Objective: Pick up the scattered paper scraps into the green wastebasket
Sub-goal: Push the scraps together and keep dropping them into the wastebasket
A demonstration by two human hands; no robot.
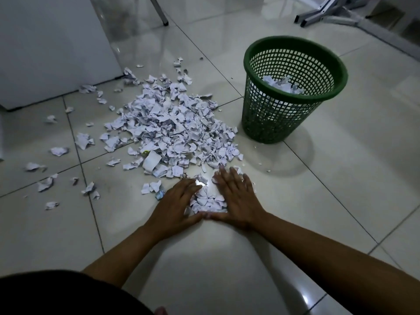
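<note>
A: Hands?
B: Left hand [176, 204] & right hand [236, 198] flat on floor, fingers straight, cupping small scrap clump [208, 200] betw. them.
A: Rest?
B: Big paper scraps pile [172, 126] beyond; green wastebasket [268, 123] right of it, some scraps inside.

The floor [295, 201] is glossy glazed tile, smooth enough to mirror light, with thin dark grout lines. The paper scraps [172, 128] are thin, matt, crumpled white paper with ink marks. The green wastebasket [281, 123] is moulded plastic lattice, slightly shiny at its rim. The cabinet [52, 46] at the floor's far left edge looks smooth and matt. The frame legs [322, 17] look like painted metal.
</note>
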